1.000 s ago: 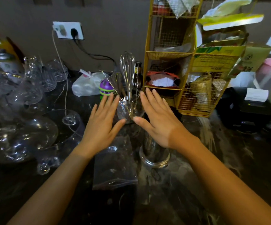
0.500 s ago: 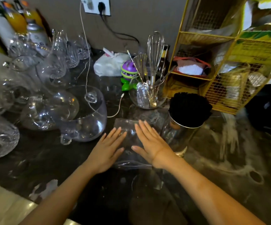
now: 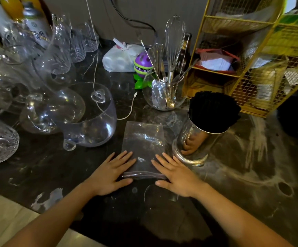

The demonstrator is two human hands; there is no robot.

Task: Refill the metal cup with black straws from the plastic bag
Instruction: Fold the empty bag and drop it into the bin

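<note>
Both palms down on the dark tabletop [image 3: 251, 175] near its front edge: left hand [image 3: 109, 175] and right hand [image 3: 177, 177] flat, fingers [image 3: 125, 155] spread apart and gripping nothing, pressing the near end of the empty, flattened plastic bag [image 3: 143, 139]. Just to the right of the bag, almost touching, metal cup [image 3: 194, 145] upright, packed full with black straws [image 3: 213, 111]. Behind the bag, toward the back edge, round glass bowl [image 3: 162, 97] with whisk [image 3: 174, 41].
</note>
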